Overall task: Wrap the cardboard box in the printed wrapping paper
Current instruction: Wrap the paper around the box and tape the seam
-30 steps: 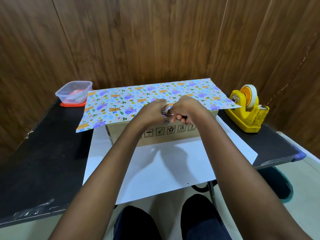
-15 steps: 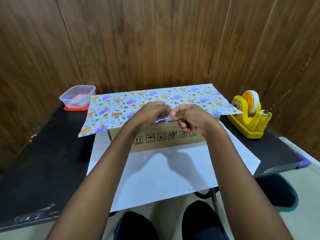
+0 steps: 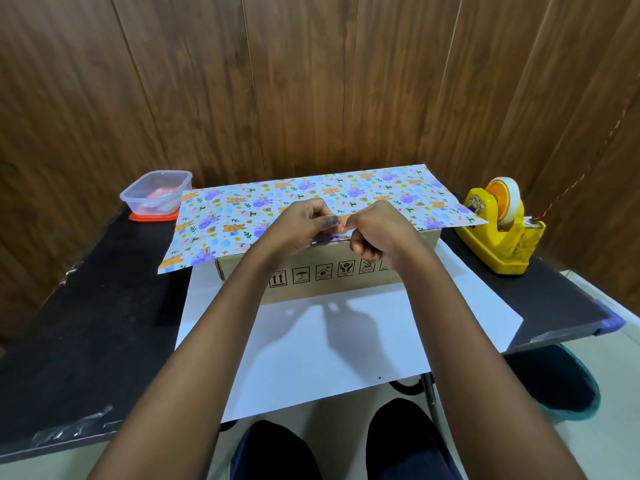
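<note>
The cardboard box (image 3: 311, 275) lies on the white underside of the printed wrapping paper (image 3: 346, 344), which spreads towards me over the table edge. The paper's far half (image 3: 381, 195), printed with bears and rainbows, is folded over the box top; its edge ends at the box's front top edge. My left hand (image 3: 301, 226) and my right hand (image 3: 377, 233) meet over that edge at the middle of the box. Both have curled fingers and pinch a small shiny strip, seemingly clear tape (image 3: 341, 228), between them just above the paper.
A yellow tape dispenser (image 3: 498, 237) stands to the right of the box. At the back left is a clear plastic container (image 3: 156, 192) on a red lid. The black table (image 3: 86, 323) meets a wooden wall behind. My knees show below the table.
My hands have drawn slightly apart, so the small strip between the fingertips now shows. The paper and the box have stayed where they were.
</note>
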